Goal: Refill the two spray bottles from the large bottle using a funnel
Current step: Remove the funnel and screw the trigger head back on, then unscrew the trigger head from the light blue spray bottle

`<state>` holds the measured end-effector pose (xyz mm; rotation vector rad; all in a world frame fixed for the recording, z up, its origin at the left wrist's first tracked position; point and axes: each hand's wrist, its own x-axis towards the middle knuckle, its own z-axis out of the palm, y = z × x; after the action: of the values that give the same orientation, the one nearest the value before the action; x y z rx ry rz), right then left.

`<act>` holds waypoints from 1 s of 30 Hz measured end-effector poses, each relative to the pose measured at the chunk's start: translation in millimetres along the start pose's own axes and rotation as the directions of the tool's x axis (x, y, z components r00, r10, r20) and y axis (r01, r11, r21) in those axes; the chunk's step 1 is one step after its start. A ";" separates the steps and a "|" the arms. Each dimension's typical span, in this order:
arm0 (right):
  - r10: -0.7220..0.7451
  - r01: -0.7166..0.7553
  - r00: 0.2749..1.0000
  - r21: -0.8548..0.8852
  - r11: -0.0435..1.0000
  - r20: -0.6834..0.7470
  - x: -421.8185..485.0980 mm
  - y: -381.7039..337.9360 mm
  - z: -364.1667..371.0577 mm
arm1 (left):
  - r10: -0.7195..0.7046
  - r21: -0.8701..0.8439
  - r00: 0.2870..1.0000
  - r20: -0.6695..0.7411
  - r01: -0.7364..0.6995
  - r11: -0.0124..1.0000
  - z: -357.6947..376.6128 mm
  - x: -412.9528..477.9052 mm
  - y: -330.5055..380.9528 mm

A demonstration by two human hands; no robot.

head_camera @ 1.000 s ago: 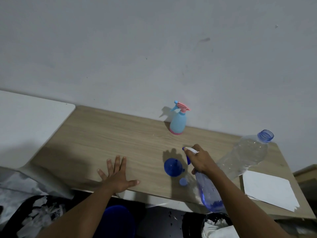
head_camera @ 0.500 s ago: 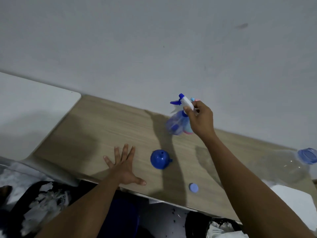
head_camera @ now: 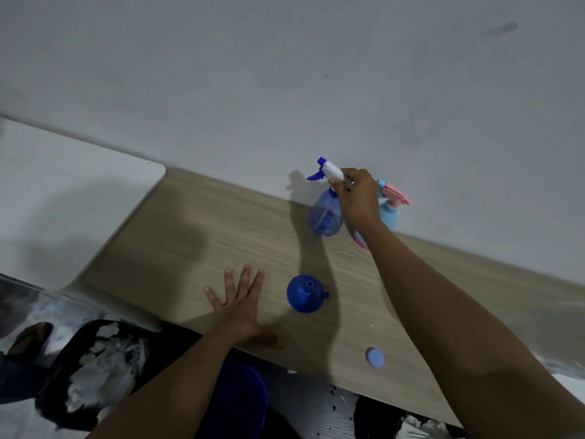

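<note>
While right hand [head_camera: 357, 198] grips blue spray bottle [head_camera: 324, 217], left hand [head_camera: 237, 305] rests flat.

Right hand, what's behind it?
Behind the right hand, gripping the clear blue spray bottle, stands a light blue spray bottle with a pink trigger; the wrist covers much of it.

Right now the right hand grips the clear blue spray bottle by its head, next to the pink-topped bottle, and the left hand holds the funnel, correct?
Not quite: the head view shows the left hand flat on the table, fingers spread, apart from the funnel. The right hand does grip the clear blue spray bottle by its head, next to the pink-topped bottle.
</note>
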<state>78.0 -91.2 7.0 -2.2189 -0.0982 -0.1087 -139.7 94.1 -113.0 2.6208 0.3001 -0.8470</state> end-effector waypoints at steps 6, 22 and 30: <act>-0.030 0.030 1.000 0.053 0.998 0.008 -8.8 7.6 -6.2 | 0.001 0.001 0.999 -0.045 -0.001 1.000 5.4 -1.2 -1.9; 0.161 -0.094 0.935 0.217 0.972 -0.315 -88.8 96.5 -79.7 | 0.177 -0.468 0.700 -0.692 -0.622 0.628 -35.0 14.6 91.2; 0.127 -0.102 0.979 0.156 0.982 -0.159 -32.0 102.9 -91.7 | 0.373 -0.541 0.785 -0.494 -0.614 0.575 -57.4 81.1 203.4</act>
<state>53.6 -227.4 -22.4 -2.0533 0.1122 -0.2182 17.5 -60.5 -61.6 1.9349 -0.0716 -0.0412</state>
